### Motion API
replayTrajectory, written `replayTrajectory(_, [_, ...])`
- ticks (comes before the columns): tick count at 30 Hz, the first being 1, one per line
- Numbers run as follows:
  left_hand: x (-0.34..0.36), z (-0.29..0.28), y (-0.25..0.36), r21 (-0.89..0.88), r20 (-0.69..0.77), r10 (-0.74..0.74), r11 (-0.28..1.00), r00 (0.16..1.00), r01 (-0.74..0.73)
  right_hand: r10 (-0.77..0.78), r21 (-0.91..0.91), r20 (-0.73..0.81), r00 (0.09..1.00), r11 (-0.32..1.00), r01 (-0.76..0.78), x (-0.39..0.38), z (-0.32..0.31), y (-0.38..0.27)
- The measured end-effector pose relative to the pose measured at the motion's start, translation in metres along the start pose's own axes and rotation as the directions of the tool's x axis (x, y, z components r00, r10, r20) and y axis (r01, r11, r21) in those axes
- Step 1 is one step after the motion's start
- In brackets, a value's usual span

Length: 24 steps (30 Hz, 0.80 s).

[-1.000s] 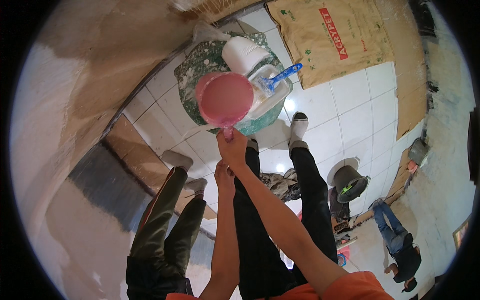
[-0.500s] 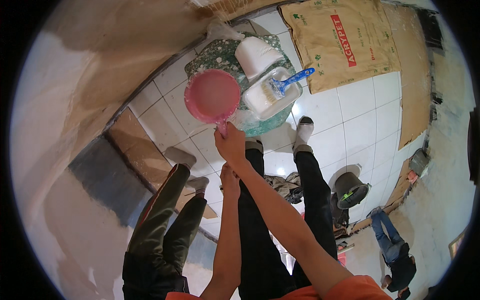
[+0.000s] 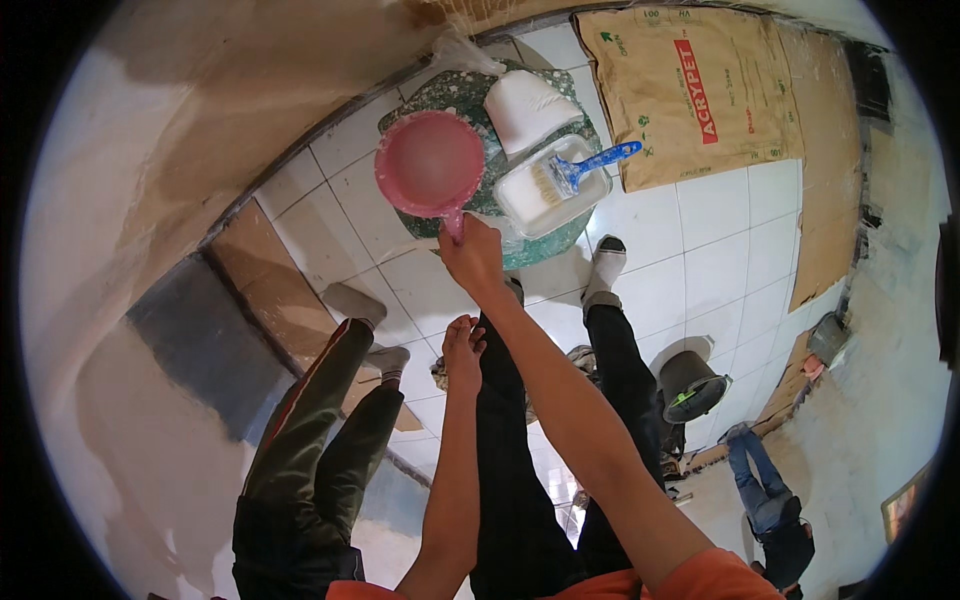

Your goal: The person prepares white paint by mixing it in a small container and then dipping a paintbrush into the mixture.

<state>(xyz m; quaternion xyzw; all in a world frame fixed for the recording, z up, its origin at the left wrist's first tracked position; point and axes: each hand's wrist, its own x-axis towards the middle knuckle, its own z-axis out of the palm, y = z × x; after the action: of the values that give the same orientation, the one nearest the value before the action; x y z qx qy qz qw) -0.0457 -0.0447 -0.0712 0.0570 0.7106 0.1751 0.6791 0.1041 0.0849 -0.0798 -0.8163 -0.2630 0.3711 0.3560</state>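
Observation:
My right hand [image 3: 474, 252] is closed round the handle of a pink plastic dipper [image 3: 405, 195], which has a pale, cloudy look inside. The dipper is over the left part of a paint-spotted green sheet [image 3: 565, 240]. Lower down, my left hand [image 3: 463, 350] is held in front of my leg, fingers loosely bent and slightly apart, with nothing visible in it. Right of the dipper sits a white tray [image 3: 520, 205] of white material, with a blue-handled paintbrush [image 3: 590, 168] lying across it. Behind the tray is a full white bag [image 3: 530, 108].
A large brown paper sack [image 3: 740, 100] lies flat at the far right on white tiles. A dark bucket [image 3: 690, 385] stands right of my legs. Another person's legs [image 3: 330, 430] are close on my left; a further person [image 3: 775, 510] is at lower right. A wall [image 3: 150, 150] borders the left.
My right hand and the dipper have moved slightly up and right. My left hand has come away from my right forearm, and its fingers have loosened.

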Motion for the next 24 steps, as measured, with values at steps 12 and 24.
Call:
replayTrajectory(12, [-0.009, 0.036, 0.007, 0.023, 0.037, 0.015, 1.000, 0.999, -0.016, 0.076, 0.034, 0.152, 0.985, 0.996, -0.082, 0.004, -0.027, -0.017])
replayTrajectory(24, [-0.007, 0.057, 0.001, 0.086, 0.136, 0.035, 0.995, 0.990, -0.047, 0.076, 0.117, 0.152, 0.985, 0.989, -0.094, 0.000, -0.046, -0.012])
